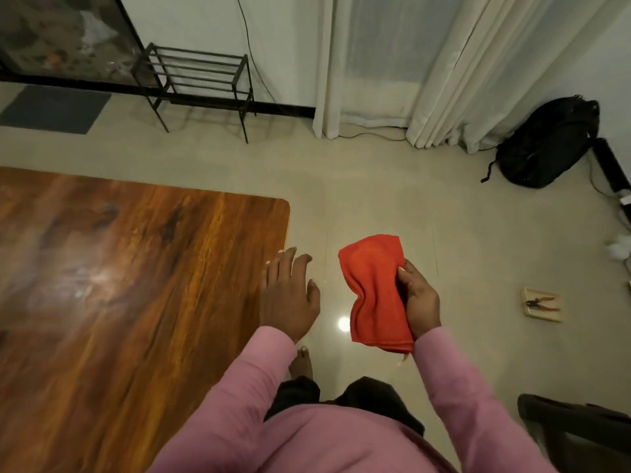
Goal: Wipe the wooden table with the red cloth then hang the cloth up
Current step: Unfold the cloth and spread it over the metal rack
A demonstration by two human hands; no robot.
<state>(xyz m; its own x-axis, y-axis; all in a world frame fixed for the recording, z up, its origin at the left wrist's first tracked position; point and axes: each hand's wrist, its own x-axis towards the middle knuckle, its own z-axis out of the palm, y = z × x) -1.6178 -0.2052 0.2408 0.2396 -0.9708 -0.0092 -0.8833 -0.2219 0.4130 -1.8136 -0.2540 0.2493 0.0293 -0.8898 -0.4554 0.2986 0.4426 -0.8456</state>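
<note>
The wooden table (119, 285) fills the left side, glossy brown with a rounded far right corner. My right hand (418, 300) grips a folded red cloth (374, 288) by its right edge, held in the air over the floor to the right of the table. My left hand (290, 295) is spread with fingers apart, palm down, at the table's right edge; it holds nothing. Pink sleeves cover both arms.
A black metal rack (201, 80) stands against the far wall. White curtains (426, 63) hang at the back right, with a black backpack (546, 145) beside them. A small tray with pliers (543, 304) lies on the tiled floor. A dark chair (573, 431) is at bottom right.
</note>
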